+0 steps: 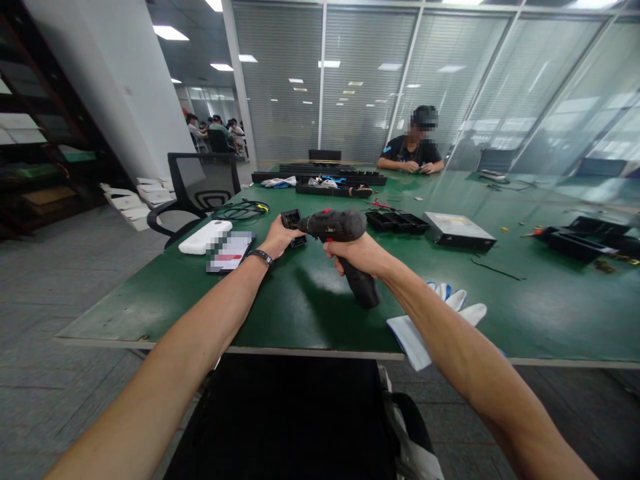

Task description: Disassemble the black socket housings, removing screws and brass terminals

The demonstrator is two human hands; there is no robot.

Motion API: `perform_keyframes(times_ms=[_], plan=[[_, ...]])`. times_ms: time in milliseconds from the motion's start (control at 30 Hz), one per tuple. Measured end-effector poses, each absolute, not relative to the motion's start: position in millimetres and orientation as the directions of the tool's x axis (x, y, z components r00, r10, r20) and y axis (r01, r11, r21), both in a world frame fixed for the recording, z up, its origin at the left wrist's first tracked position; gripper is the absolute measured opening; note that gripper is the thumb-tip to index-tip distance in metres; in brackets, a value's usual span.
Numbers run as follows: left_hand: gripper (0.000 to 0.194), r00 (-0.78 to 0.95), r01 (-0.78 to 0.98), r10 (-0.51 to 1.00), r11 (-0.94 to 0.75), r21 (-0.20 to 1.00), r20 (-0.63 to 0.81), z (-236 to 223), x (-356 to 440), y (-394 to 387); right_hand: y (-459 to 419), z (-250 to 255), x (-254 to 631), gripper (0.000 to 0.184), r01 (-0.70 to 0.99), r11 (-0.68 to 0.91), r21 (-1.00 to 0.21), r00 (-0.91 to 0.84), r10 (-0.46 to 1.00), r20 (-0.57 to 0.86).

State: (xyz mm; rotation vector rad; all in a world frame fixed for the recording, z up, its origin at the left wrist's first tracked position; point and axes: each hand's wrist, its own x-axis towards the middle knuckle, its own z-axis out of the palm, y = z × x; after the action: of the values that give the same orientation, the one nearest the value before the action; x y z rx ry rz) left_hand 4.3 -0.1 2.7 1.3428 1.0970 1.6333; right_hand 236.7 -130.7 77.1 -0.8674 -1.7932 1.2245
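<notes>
Your forearms [200, 320] reach over the bench [310, 327]; right fingers [340, 265] wrap the cordless drill [340, 227], its nose pointing left toward the black part [289, 218] your left fingers [294, 233] clasp.

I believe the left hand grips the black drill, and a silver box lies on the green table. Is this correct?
Not entirely. In the head view, the right hand, not the left hand, grips the black drill. A silver box does lie on the green table.

Right hand [356, 255] has a lane rightward between white glove [413, 339] and silver drive [459, 230]; black trays [397, 222] block beyond, phone [237, 251] crowds left hand [280, 239].
</notes>
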Motion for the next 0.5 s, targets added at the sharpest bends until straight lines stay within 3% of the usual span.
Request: perform_keyframes(times_ms=[500], plan=[[0.065,-0.204,-0.072,0.921,-0.353,0.933,0.333,6.7,6.7,-6.7,-130.7,78.4,237.0,0.010,0.118,0.299,-0.947,-0.460,0.862,0.214]])
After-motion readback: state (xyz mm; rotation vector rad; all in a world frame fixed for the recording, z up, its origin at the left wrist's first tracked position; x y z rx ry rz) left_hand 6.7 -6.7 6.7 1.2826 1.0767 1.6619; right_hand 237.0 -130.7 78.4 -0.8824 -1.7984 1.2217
